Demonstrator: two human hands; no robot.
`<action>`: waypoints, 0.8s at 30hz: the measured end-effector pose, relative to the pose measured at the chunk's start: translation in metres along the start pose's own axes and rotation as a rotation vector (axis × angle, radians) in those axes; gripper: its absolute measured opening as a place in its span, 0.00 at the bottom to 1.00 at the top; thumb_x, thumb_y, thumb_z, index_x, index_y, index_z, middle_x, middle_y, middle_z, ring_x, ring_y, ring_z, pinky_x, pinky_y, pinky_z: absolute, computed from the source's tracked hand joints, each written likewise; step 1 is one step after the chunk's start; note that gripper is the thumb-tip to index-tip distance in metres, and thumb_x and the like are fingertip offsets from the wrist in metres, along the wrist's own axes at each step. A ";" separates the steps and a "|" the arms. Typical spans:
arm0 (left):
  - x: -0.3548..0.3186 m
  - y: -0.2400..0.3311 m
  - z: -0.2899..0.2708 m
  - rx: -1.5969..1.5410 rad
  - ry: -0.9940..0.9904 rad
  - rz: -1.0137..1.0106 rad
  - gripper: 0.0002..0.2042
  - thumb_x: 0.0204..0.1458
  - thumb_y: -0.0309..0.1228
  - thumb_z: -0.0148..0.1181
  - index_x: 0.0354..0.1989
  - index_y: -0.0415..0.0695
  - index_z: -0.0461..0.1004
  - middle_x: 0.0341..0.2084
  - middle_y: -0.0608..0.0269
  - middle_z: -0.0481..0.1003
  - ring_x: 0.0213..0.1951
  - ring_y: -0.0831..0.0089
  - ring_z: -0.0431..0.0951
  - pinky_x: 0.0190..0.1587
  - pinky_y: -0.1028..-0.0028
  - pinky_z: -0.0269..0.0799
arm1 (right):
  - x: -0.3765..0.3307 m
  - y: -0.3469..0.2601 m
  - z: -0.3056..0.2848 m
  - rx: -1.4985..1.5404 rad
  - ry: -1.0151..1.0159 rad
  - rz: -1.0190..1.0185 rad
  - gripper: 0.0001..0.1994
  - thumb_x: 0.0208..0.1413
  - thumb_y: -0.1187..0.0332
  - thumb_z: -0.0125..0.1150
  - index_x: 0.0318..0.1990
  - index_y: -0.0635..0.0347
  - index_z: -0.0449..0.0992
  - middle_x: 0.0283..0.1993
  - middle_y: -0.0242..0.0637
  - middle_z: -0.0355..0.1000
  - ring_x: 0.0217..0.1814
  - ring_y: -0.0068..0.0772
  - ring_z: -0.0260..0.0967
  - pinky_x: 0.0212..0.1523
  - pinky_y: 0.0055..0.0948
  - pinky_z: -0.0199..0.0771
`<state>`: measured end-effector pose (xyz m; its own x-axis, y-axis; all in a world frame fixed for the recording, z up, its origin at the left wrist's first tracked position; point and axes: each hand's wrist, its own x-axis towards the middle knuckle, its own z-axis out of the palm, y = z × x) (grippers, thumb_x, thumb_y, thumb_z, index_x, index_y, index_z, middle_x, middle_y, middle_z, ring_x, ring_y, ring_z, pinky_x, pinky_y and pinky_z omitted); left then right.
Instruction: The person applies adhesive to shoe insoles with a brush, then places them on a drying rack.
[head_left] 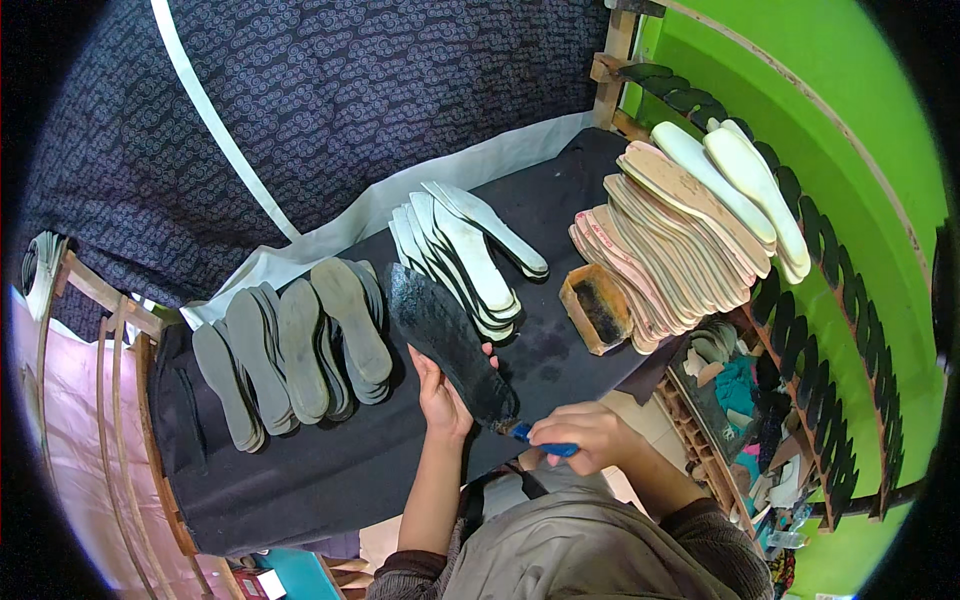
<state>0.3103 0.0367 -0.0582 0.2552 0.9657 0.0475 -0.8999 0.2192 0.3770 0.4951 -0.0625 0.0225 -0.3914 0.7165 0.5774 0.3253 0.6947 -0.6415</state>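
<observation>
A long shoe insole [445, 335], its upper face black and shiny, is held up at a slant over the table. My left hand [441, 393] grips it from beneath, with the thumb along one edge and fingertips showing at the other. My right hand [585, 437] is closed around the blue handle of a paintbrush [545, 438]. The bristles touch the insole's near end, close to my body. To the right, an open box [597, 308] with dark, stained insides stands on the black-covered table [330, 475].
Grey insoles [305, 350] lie in overlapping stacks at the left, white insoles [462, 250] behind the middle. Tan insoles [680, 240] pile up at the right under two white ones. Black insoles [815, 330] line wooden racks along the green wall. Scraps [740, 400] lie below right.
</observation>
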 end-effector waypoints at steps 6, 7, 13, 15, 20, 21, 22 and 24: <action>0.001 0.000 0.000 -0.014 -0.004 0.007 0.18 0.65 0.42 0.30 0.63 0.64 0.47 0.54 0.50 0.63 0.47 0.46 0.73 0.45 0.49 0.75 | -0.002 0.001 -0.007 -0.122 0.125 0.019 0.17 0.32 0.82 0.64 0.36 0.63 0.74 0.35 0.42 0.75 0.30 0.43 0.73 0.31 0.32 0.74; 0.001 0.000 0.000 -0.029 -0.011 0.000 0.18 0.65 0.42 0.30 0.63 0.64 0.47 0.55 0.50 0.63 0.47 0.46 0.73 0.45 0.49 0.75 | -0.003 0.000 -0.006 -0.123 0.125 0.019 0.17 0.32 0.82 0.64 0.36 0.63 0.74 0.35 0.42 0.75 0.30 0.43 0.73 0.31 0.32 0.74; 0.001 0.001 0.002 -0.029 0.003 0.010 0.19 0.65 0.42 0.30 0.64 0.65 0.46 0.55 0.49 0.63 0.47 0.46 0.73 0.44 0.49 0.75 | -0.007 0.007 -0.007 -0.105 0.189 0.058 0.17 0.31 0.82 0.65 0.35 0.63 0.75 0.35 0.42 0.76 0.31 0.42 0.74 0.32 0.32 0.75; 0.001 0.000 0.002 -0.052 0.020 0.019 0.19 0.65 0.42 0.30 0.64 0.65 0.46 0.55 0.49 0.63 0.47 0.46 0.73 0.44 0.49 0.76 | -0.008 0.005 -0.006 -0.115 0.190 0.067 0.17 0.31 0.82 0.65 0.35 0.63 0.75 0.34 0.42 0.76 0.31 0.41 0.74 0.32 0.32 0.75; 0.000 -0.001 0.000 -0.019 -0.022 -0.009 0.19 0.64 0.43 0.31 0.64 0.65 0.46 0.56 0.50 0.62 0.48 0.44 0.72 0.46 0.47 0.74 | -0.008 0.006 -0.009 -0.073 0.114 0.079 0.17 0.31 0.82 0.65 0.35 0.63 0.75 0.34 0.41 0.76 0.30 0.40 0.74 0.31 0.31 0.75; 0.000 -0.001 0.001 -0.019 -0.023 -0.010 0.19 0.64 0.43 0.31 0.64 0.65 0.46 0.56 0.50 0.62 0.48 0.44 0.72 0.46 0.47 0.74 | -0.008 0.007 -0.010 -0.084 0.138 0.074 0.17 0.31 0.82 0.65 0.35 0.62 0.75 0.34 0.41 0.76 0.30 0.40 0.74 0.31 0.31 0.74; 0.000 0.000 0.002 -0.023 -0.014 -0.011 0.19 0.64 0.43 0.31 0.64 0.65 0.45 0.56 0.51 0.62 0.49 0.44 0.72 0.47 0.46 0.73 | -0.006 0.005 -0.009 -0.105 0.149 0.045 0.17 0.30 0.82 0.66 0.35 0.62 0.75 0.35 0.41 0.76 0.31 0.40 0.74 0.31 0.30 0.75; -0.001 0.000 0.007 -0.028 -0.006 -0.015 0.19 0.64 0.44 0.31 0.64 0.66 0.45 0.57 0.51 0.62 0.50 0.43 0.71 0.49 0.45 0.71 | -0.003 0.003 -0.010 -0.118 0.141 0.031 0.17 0.30 0.82 0.66 0.35 0.62 0.75 0.35 0.41 0.76 0.31 0.40 0.74 0.31 0.30 0.75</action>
<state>0.3123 0.0353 -0.0521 0.2709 0.9614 0.0476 -0.9055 0.2378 0.3514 0.5055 -0.0616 0.0239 -0.2573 0.7338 0.6287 0.4375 0.6686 -0.6013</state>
